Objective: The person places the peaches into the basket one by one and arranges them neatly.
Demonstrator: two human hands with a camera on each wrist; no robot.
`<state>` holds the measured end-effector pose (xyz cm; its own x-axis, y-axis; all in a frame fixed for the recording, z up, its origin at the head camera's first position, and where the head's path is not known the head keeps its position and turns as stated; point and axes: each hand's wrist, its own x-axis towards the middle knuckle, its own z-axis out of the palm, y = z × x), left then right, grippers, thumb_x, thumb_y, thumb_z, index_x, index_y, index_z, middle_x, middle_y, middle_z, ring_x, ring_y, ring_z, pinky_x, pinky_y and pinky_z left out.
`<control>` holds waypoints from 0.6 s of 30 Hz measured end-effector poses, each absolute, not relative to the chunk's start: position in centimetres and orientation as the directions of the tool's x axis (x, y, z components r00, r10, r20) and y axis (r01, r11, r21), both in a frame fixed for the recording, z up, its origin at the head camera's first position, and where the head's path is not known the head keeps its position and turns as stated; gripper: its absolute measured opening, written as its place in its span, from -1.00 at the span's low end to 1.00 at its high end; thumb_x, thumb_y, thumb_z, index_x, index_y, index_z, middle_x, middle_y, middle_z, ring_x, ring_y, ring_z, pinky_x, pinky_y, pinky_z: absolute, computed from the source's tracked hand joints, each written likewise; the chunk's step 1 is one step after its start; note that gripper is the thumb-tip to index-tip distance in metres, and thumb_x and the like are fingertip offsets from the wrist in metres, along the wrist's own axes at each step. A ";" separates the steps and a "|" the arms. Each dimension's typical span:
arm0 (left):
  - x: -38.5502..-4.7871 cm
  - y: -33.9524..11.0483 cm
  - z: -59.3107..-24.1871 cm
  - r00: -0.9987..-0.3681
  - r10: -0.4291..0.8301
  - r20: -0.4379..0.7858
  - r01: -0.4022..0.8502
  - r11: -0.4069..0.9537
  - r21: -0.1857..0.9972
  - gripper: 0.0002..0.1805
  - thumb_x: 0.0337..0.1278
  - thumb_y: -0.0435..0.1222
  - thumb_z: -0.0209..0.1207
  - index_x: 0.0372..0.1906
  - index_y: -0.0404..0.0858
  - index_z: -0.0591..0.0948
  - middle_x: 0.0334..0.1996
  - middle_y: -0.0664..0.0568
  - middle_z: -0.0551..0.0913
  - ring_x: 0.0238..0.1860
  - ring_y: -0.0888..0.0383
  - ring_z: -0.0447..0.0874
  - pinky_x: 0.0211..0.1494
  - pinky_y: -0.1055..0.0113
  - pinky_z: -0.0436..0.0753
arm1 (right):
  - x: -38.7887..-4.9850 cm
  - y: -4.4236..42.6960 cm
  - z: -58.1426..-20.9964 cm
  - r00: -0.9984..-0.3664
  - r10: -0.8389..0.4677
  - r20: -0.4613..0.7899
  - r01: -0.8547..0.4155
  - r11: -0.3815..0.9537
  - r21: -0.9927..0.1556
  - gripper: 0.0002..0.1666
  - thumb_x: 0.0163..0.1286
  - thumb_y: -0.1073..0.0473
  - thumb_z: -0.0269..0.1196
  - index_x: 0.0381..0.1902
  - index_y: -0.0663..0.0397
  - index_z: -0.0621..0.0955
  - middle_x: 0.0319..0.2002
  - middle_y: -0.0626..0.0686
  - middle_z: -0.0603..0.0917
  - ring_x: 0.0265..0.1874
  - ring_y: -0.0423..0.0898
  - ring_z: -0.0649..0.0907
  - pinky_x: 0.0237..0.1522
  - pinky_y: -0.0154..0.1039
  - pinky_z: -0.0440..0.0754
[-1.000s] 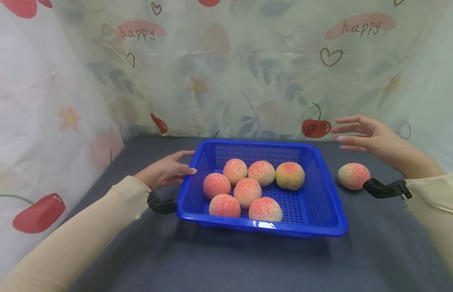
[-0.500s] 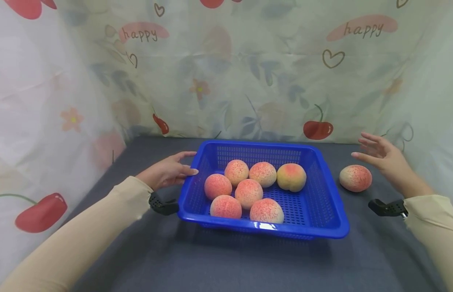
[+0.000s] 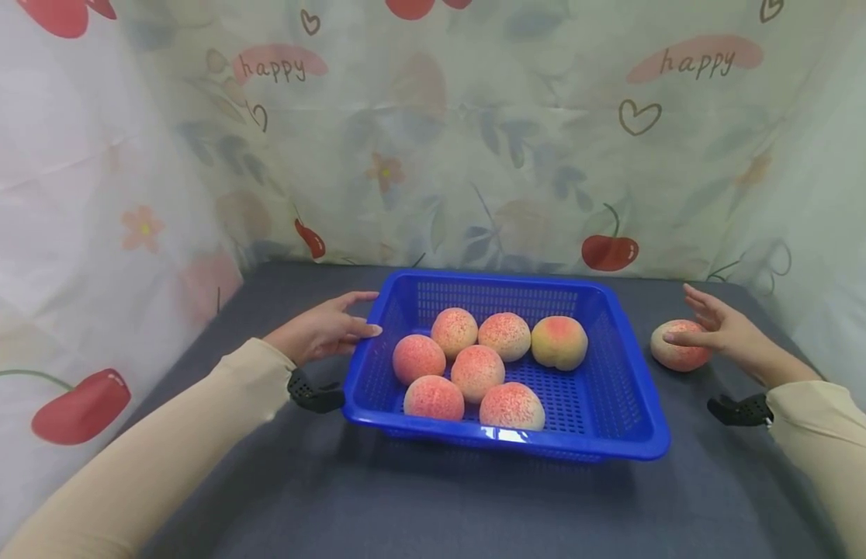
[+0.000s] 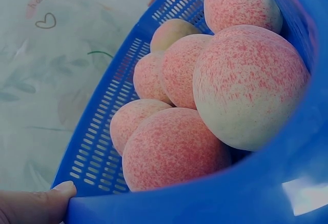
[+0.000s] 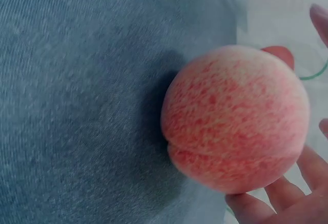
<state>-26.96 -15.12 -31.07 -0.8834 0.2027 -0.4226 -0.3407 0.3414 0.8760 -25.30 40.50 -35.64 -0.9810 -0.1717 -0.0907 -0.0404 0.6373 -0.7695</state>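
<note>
A blue plastic basket (image 3: 637,365) stands on the dark cloth with several pink-and-cream peaches (image 3: 478,373) in it. One peach (image 3: 559,343) near its back right is yellower. My left hand (image 3: 321,332) holds the basket's left rim; in the left wrist view the thumb (image 4: 38,205) lies on the rim at a corner. To the right of the basket a single peach (image 3: 670,353) rests on the cloth. Around its right side my right hand (image 3: 736,341) is spread. In the right wrist view the fingers (image 5: 294,203) are beside this peach (image 5: 236,121), a fingertip at its lower edge.
A dark cloth (image 3: 433,505) covers the table. Behind it hangs a printed curtain (image 3: 433,155), with more of it at both sides. Black camera mounts sit at both wrists, the left mount (image 3: 313,393) close to the basket's wall.
My right hand has come down from above and behind the single peach to its right side, thumb now in front of it. My left hand and the basket stay put.
</note>
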 end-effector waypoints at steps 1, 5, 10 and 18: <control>-27.0 -15.1 -31.1 -0.884 0.204 -0.421 -0.339 0.342 0.877 -0.19 0.31 -0.39 0.14 0.53 0.02 0.02 0.29 -0.30 0.43 -0.03 -0.04 0.69 0.03 0.08 0.68 | -25.3 40.5 -35.7 -0.980 -0.176 -0.096 -0.040 0.643 -0.765 0.18 0.38 0.09 0.25 0.52 0.10 -0.37 0.48 0.42 -0.31 0.40 0.52 -0.18 0.25 0.51 -0.03; -27.0 -15.1 -31.1 -0.884 0.210 -0.418 -0.335 0.338 0.879 -0.18 0.30 -0.40 0.14 0.53 0.02 0.02 0.28 -0.31 0.43 -0.05 -0.03 0.70 0.02 0.08 0.68 | -25.4 40.8 -36.1 -0.978 -0.173 -0.115 -0.033 0.675 -0.737 0.20 0.34 0.07 0.29 0.52 0.16 -0.32 0.47 0.46 -0.25 0.39 0.54 -0.13 0.22 0.52 0.03; -27.0 -15.1 -31.1 -0.884 0.207 -0.419 -0.336 0.341 0.878 -0.19 0.32 -0.38 0.13 0.53 0.02 0.01 0.29 -0.30 0.43 -0.03 -0.04 0.69 0.03 0.08 0.68 | -25.7 41.0 -36.7 -0.978 -0.151 -0.143 -0.017 0.742 -0.670 0.14 0.33 0.00 0.28 0.51 0.27 -0.18 0.40 0.58 -0.05 0.32 0.50 0.15 0.20 0.41 0.25; -27.0 -15.1 -31.2 -0.887 0.195 -0.418 -0.336 0.348 0.875 -0.18 0.30 -0.38 0.15 0.53 0.01 0.03 0.29 -0.30 0.43 0.02 -0.08 0.67 0.03 0.08 0.68 | -25.9 41.1 -37.1 -0.977 -0.136 -0.162 -0.008 0.791 -0.612 0.06 0.33 -0.03 0.28 0.48 0.38 -0.03 0.30 0.61 0.14 0.20 0.44 0.33 0.15 0.33 0.39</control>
